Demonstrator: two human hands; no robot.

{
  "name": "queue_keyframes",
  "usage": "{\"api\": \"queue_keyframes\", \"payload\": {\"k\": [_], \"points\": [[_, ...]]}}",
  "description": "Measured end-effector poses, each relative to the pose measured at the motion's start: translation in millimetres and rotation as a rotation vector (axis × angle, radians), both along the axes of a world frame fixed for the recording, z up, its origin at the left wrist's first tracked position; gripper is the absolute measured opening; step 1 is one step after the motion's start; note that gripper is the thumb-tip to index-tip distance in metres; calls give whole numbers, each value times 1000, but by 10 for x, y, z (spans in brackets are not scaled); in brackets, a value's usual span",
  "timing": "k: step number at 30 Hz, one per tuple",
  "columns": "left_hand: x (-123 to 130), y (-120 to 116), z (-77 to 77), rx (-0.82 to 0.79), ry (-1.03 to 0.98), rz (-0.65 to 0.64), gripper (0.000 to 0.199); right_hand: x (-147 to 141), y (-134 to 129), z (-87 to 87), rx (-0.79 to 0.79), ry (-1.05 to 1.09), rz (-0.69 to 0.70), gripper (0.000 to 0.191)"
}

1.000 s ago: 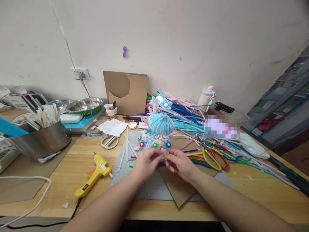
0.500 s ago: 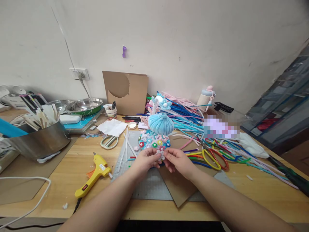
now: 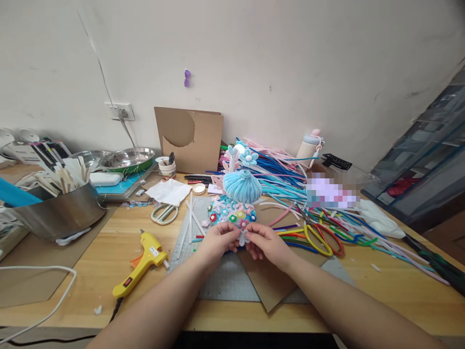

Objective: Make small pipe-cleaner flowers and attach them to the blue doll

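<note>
A small pale pipe-cleaner flower (image 3: 242,238) is pinched between the fingertips of my left hand (image 3: 222,241) and my right hand (image 3: 264,242). Both hands are closed on it, and parts of its petals are hidden by the fingers. Just beyond them stands a fuzzy pipe-cleaner lamp (image 3: 242,186) with a ribbed light-blue shade. Its round base (image 3: 225,211) is covered with several little coloured flowers. A grey cutting mat (image 3: 225,283) and a piece of brown cardboard (image 3: 269,283) lie beneath my hands.
A yellow glue gun (image 3: 145,264) lies to the left, with white-handled scissors (image 3: 164,214) behind it. Yellow-and-red-handled scissors (image 3: 317,240) and many loose pipe cleaners (image 3: 279,179) spread to the right. A metal pot (image 3: 61,211) of sticks stands far left.
The pale flower has turned and dropped slightly between my fingertips, so its petals show differently. My hands have shifted only a little; everything else stays put.
</note>
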State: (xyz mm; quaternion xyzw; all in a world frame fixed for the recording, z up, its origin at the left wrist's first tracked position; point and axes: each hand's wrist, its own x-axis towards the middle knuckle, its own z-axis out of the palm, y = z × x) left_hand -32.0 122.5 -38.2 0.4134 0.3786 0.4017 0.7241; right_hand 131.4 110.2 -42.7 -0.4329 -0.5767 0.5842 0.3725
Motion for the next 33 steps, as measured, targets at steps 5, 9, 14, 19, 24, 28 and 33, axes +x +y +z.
{"api": "queue_keyframes", "payload": {"k": [5, 9, 14, 19, 24, 28, 33], "points": [[-2, -17, 9, -8, 8, -21, 28, -8, -4, -11, 9, -3, -19, 32], [6, -13, 0, 13, 50, -40, 27, -19, 2, -9, -17, 14, -49, 33], [7, 23, -47, 65, 99, -5, 31, -30, 2, 1, -9, 48, -31, 35], [1, 31, -81, 104, 125, -10, 34, -22, 4, 3, 18, 19, -43, 36], [-9, 26, -73, 133, 168, -22, 36, -34, -19, 36, -33, 29, -66, 30], [-34, 37, -40, 146, 176, -33, 33, -48, -35, 68, -65, 40, -62, 24], [-54, 48, -24, 149, 154, -41, 32, -49, -53, 58, -51, 32, -13, 25]]}}
